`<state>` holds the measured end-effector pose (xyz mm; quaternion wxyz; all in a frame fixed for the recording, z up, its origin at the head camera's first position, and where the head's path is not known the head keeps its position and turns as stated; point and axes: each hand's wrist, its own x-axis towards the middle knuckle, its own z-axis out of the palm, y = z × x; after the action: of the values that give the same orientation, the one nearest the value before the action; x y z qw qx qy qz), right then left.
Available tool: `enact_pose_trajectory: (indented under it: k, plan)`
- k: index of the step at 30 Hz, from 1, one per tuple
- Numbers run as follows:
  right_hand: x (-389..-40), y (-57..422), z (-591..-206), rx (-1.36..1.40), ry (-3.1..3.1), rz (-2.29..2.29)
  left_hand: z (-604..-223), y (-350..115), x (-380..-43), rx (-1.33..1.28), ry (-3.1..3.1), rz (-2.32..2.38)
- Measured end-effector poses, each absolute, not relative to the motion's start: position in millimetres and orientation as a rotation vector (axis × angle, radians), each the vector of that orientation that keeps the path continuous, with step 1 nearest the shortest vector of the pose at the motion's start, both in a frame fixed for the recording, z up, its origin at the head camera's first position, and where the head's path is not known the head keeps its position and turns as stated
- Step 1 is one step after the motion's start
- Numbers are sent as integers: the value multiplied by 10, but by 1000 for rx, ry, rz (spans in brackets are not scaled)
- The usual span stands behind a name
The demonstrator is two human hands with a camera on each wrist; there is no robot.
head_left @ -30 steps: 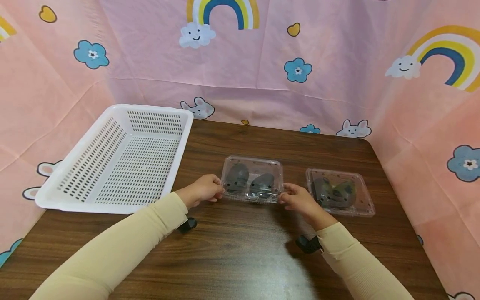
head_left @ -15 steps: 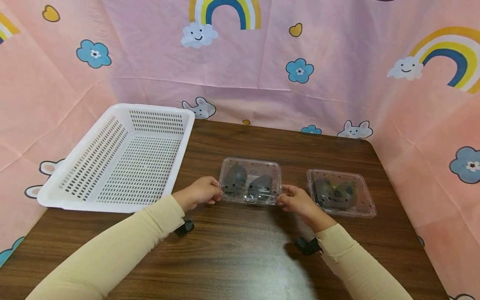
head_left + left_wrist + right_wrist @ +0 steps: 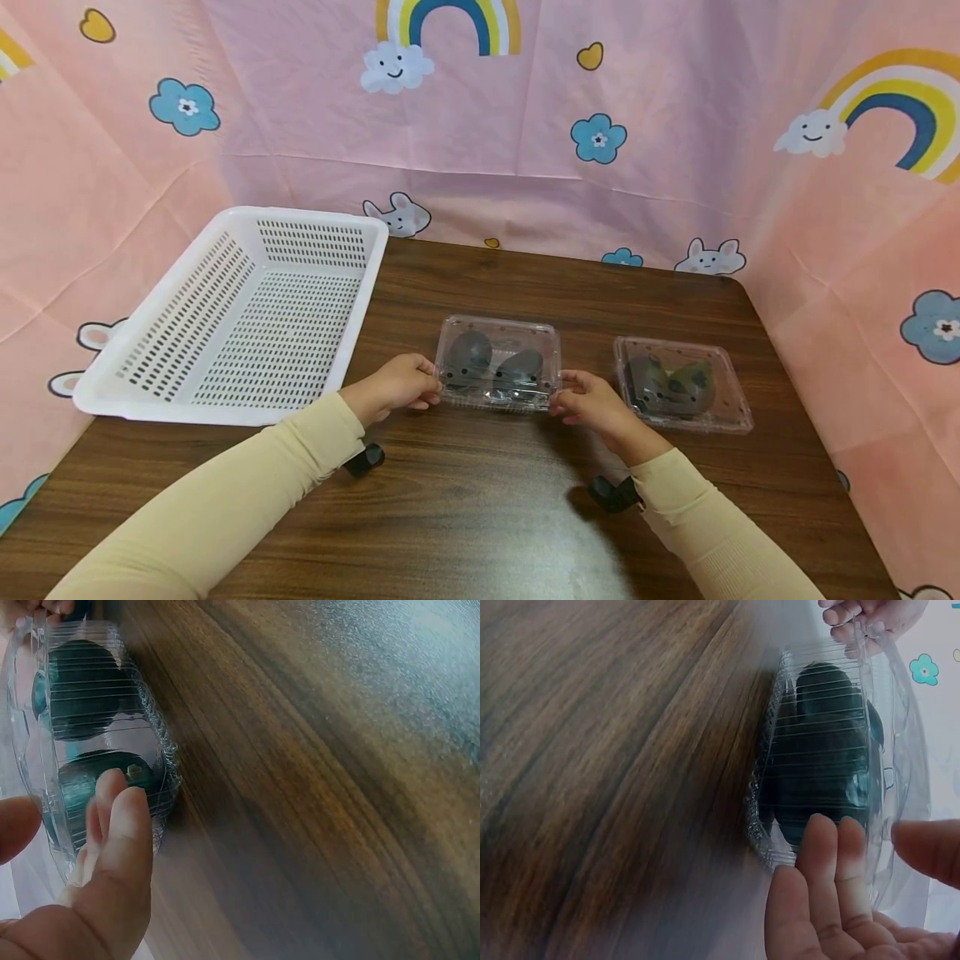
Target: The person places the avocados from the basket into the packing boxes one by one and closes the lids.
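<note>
Between both hands is a closed clear plastic clamshell box (image 3: 504,385) holding two dark green, egg-shaped fruits (image 3: 86,690) that look like avocados. My left hand (image 3: 401,385) grips its left end, thumb by the lid rim and fingers along the side wall. At the opposite end my right hand (image 3: 596,408) holds it the same way, as the right wrist view shows with the thumb (image 3: 930,847) at the rim. The box sits on or just above the table; which one I cannot tell.
A second clear clamshell box (image 3: 731,400) with dark and yellow-green fruits lies right of my right hand. A large white perforated basket (image 3: 358,321) stands at the left. Printed pink cloth (image 3: 480,125) walls the brown wooden table (image 3: 465,517).
The clamshell box and both hands have shifted very slightly left and toward me. Both hands keep their hold, and the basket and second box stay put.
</note>
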<state>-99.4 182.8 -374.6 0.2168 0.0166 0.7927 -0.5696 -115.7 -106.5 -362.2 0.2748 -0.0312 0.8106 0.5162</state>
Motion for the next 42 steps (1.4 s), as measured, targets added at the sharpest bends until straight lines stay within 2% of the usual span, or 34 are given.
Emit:
enact_pose_trajectory:
  k: [42]
  plan:
    - [-910, 1793, -3697, 152, 2064, -1688, -3641, -1036, -1079, -123, 2095, 1496]
